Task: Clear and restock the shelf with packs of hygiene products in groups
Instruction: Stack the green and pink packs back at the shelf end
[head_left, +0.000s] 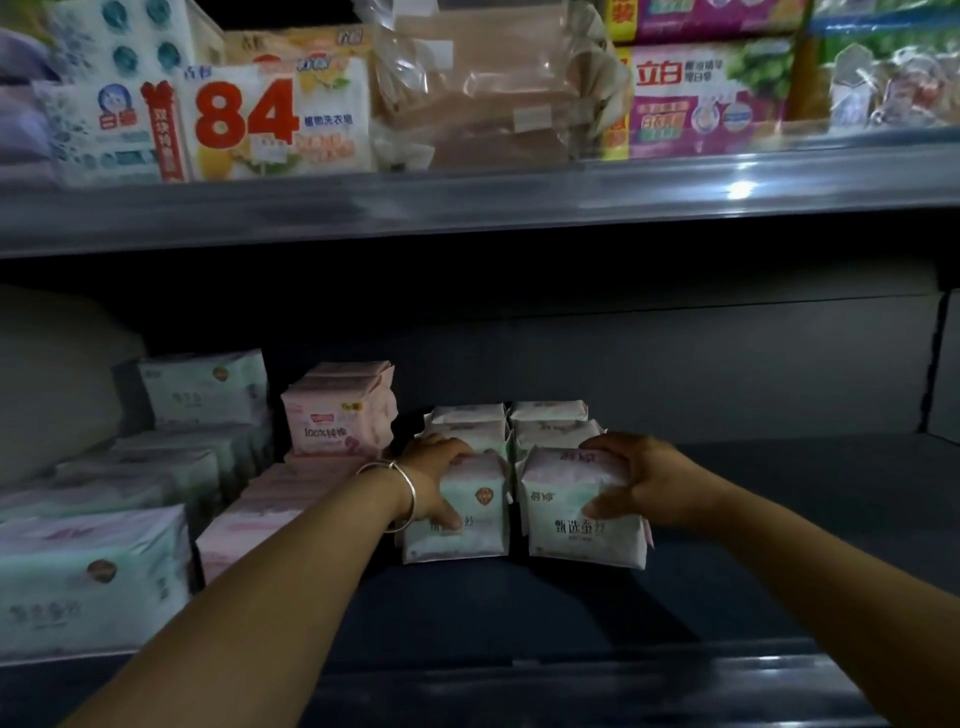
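Note:
On the dark lower shelf (779, 519) two rows of small white-and-mint hygiene packs run front to back. My left hand (434, 480), with a silver bangle on the wrist, grips the front pack of the left row (467, 519) from its left side. My right hand (634, 480) grips the front pack of the right row (576, 514) from its right side. Behind these stand more packs of the same kind (514, 423). Both front packs rest upright on the shelf, side by side with a narrow gap.
Pink packs (337, 410) are stacked left of the two rows, and larger mint packs (88, 577) fill the far left. The upper shelf (467, 202) carries soap and detergent packages. A shelf upright (935, 364) bounds the right side; bare shelf lies to its left.

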